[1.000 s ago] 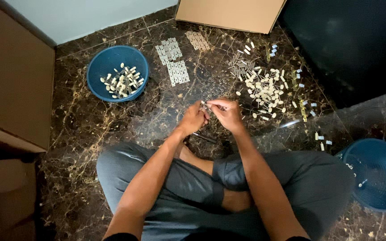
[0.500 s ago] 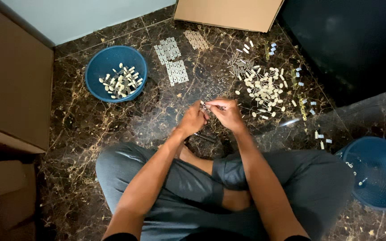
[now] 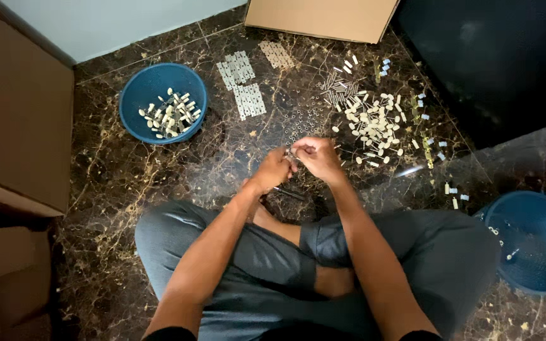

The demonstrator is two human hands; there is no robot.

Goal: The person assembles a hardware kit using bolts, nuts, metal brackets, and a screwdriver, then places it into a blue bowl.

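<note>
I sit cross-legged on a dark marble floor. My left hand [image 3: 273, 170] and my right hand [image 3: 317, 158] meet in front of me, both pinched on one small metal part [image 3: 291, 153] held between the fingertips. What the part is exactly is too small to tell. A thin dark tool [image 3: 289, 192] lies on the floor just below my hands. A heap of small cream plastic pieces [image 3: 374, 123] lies to the right of my right hand, with tiny metal rings [image 3: 301, 123] scattered just beyond my hands.
A blue bowl [image 3: 135, 95] at the far left holds several assembled cream-and-metal pieces. Another blue bowl [image 3: 538, 246] sits at the right by my knee. Flat strips of parts [image 3: 241, 82] lie ahead. Cardboard boxes [image 3: 20, 120] flank the left and far side [image 3: 323, 19].
Both hands stay together on the small part, with only slight finger movement. Nothing else has moved.
</note>
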